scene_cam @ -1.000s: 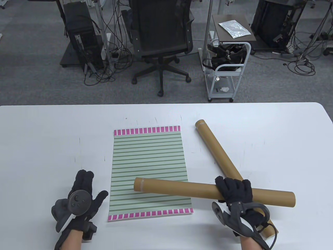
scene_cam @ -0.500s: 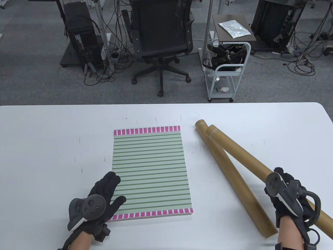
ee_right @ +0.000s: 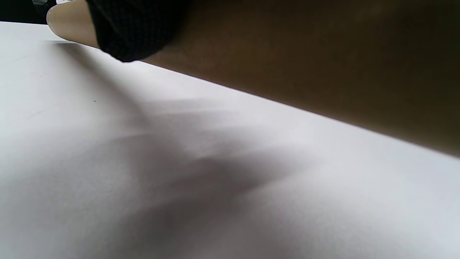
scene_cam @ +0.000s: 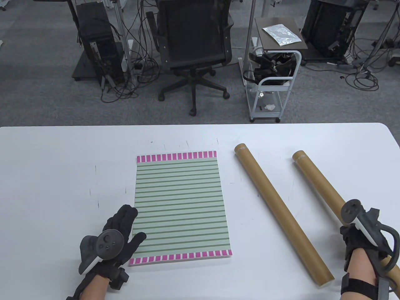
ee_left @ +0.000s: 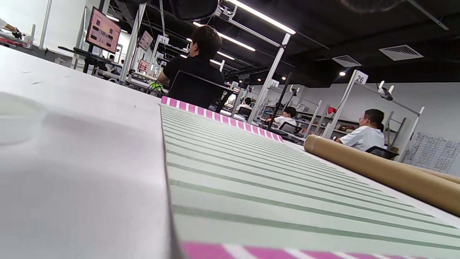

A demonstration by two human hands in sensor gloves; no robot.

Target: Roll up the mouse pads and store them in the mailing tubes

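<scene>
A green-striped mouse pad [scene_cam: 181, 206] with pink-checked ends lies flat in the middle of the table; it also fills the left wrist view [ee_left: 251, 172]. Two brown mailing tubes lie to its right. The nearer tube [scene_cam: 281, 212] lies free on the table and shows in the left wrist view [ee_left: 377, 172]. My right hand [scene_cam: 359, 237] grips the farther tube [scene_cam: 315, 181] near its close end; this tube crosses the top of the right wrist view [ee_right: 305, 54], with a gloved finger [ee_right: 133, 28] on it. My left hand [scene_cam: 122, 231] lies open, fingers spread, at the pad's near left corner.
The white table [scene_cam: 62, 175] has its far edge in front of an office chair [scene_cam: 193, 47] and a small cart [scene_cam: 272, 81] on the floor beyond. The table's right edge runs close to my right hand.
My right hand has swung the held tube off the pad and over the other tube, out to the right. My left hand has moved in to the pad's near left corner.
</scene>
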